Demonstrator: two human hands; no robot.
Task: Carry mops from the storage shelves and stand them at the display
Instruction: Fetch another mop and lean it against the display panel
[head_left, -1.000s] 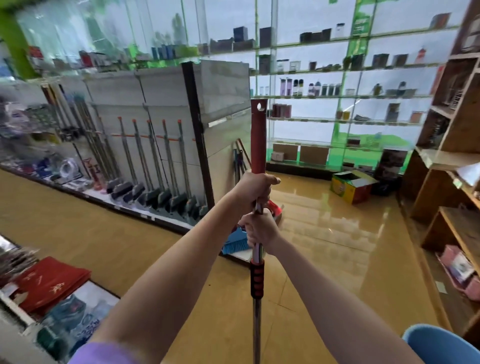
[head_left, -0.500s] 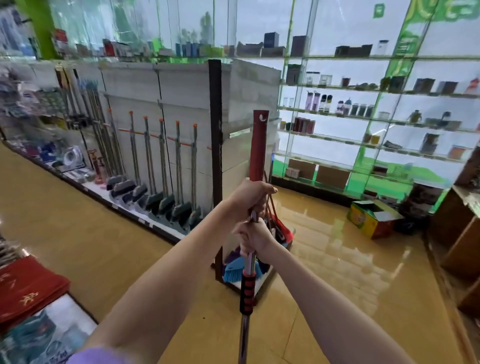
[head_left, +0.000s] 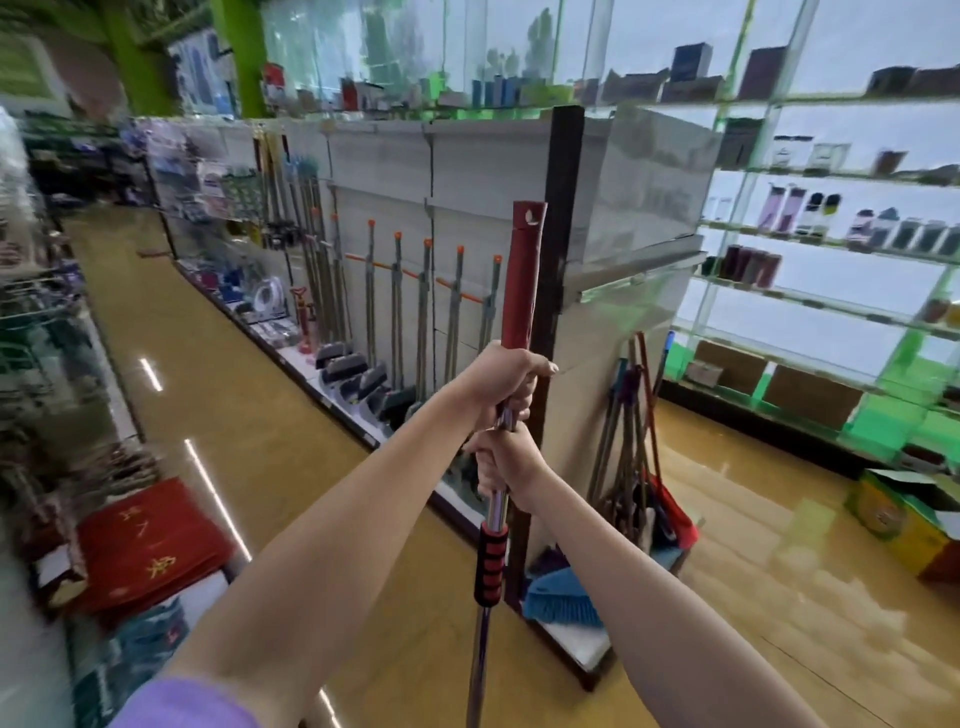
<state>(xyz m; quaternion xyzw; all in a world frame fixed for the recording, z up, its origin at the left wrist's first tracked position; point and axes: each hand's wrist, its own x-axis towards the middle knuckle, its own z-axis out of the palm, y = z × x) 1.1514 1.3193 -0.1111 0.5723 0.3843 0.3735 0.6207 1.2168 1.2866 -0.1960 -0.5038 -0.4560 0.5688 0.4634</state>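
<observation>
Your left hand (head_left: 498, 382) and right hand (head_left: 501, 457) are both closed in a firm grip on the mop handle (head_left: 524, 275), left above right. You hold it upright before you, in the aisle near the display shelf (head_left: 483, 171) of standing mops (head_left: 397, 317).

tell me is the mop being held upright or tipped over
Upright: the mop handle runs near vertical, left hand gripping above right hand.

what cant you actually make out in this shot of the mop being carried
- Mop: in the head view its head is cut off by the bottom edge, so its type is unknown.
- Shaft between the left hand and right hand: covered by the fingers.
- Left-side shelves: motion blur hides what is stocked.
- Items on the glass shelves: too small and backlit to read.
- Bundle of brooms beside the end panel: overlapping, uncountable.
</observation>
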